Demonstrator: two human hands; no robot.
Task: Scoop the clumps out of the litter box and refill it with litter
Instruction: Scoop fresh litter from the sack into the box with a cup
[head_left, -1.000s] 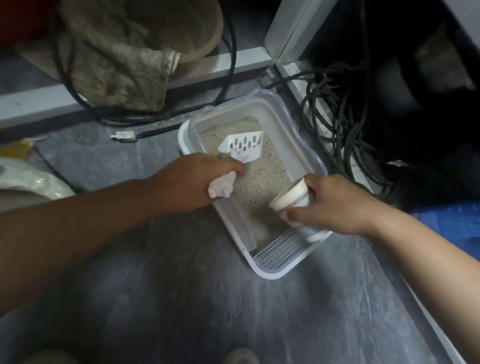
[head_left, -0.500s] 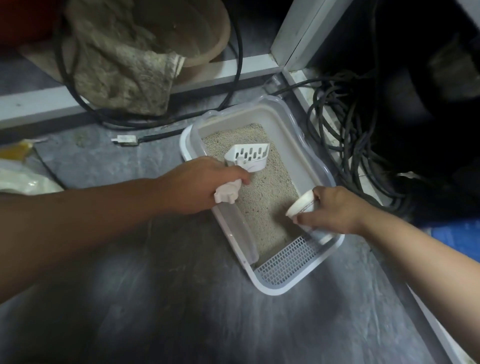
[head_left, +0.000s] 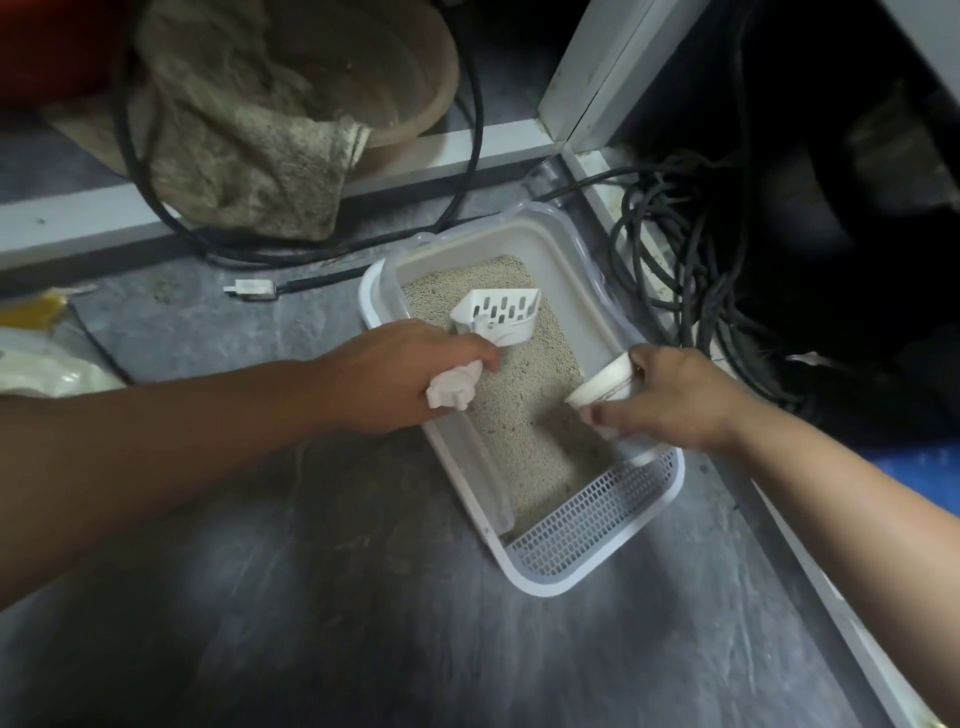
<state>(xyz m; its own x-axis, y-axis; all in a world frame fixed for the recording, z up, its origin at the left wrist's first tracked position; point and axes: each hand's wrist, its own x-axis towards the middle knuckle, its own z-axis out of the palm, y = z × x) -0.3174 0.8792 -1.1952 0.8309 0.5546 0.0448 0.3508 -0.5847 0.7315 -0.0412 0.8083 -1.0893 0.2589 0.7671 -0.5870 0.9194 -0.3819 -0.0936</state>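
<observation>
A white litter box sits on the grey floor, with beige litter inside and a grated step at its near end. My left hand grips the handle of a white slotted scoop, whose head is held over the far part of the litter. My right hand holds a white paper cup tilted over the box's right side, its mouth facing left. I see no clumps in the scoop.
A coil of black cables lies right of the box. A dirty cloth hangs from a tan basin beyond a white floor rail. A white plug lies on the floor. A plastic bag is at far left.
The scoop has stayed over the far litter, raised slightly. My right hand has shifted the cup a little toward the box's right wall. The view has drifted.
</observation>
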